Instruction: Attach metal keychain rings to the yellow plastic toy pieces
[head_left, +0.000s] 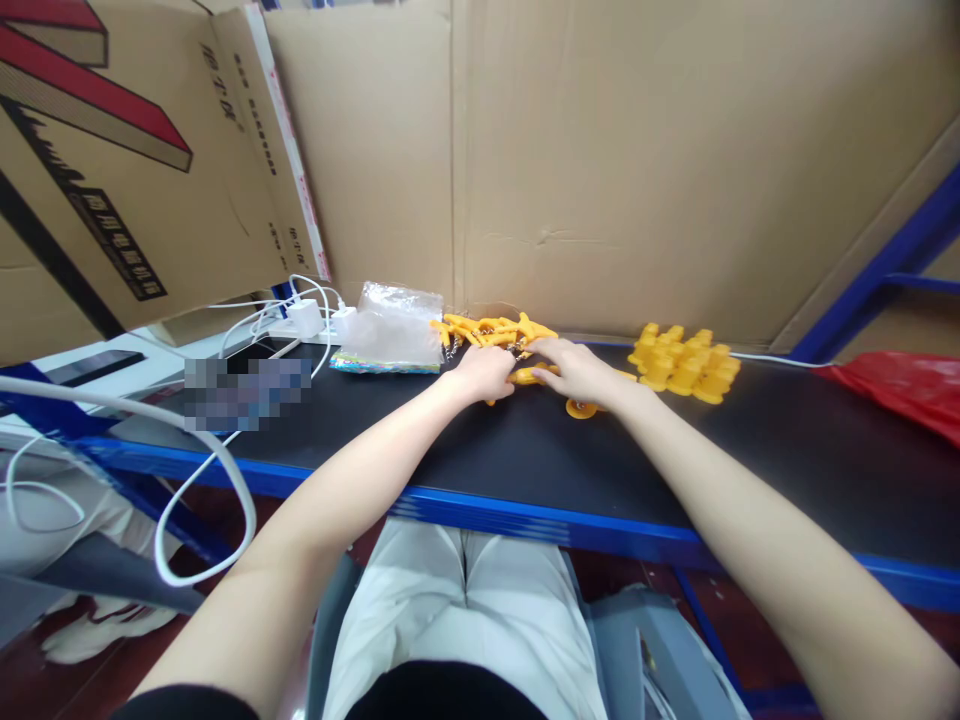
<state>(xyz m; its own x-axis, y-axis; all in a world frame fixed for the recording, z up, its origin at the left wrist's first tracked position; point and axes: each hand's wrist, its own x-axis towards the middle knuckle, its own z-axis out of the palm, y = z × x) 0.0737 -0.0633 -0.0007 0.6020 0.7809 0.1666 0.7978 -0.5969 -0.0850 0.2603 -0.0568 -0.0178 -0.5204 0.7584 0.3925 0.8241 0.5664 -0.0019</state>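
- A yellow piece (527,376) lies on the black table (465,450), just in front of the loose yellow pile (491,332).
- The left hand (484,374) is curled loosely, fingers closed on the piece's left end.
- The right hand (574,368) lies half open, palm down, fingers touching the same piece from the right; the two hands almost meet.
- A round yellow disc (580,408) sits just under the right wrist, right of the piece.
- A stacked yellow heap (684,362) rests further right of the piece.
- A clear bag (391,328) lies left of the pile, with a white charger (304,317) beyond it.
- Cardboard (637,160) stands behind the pile.
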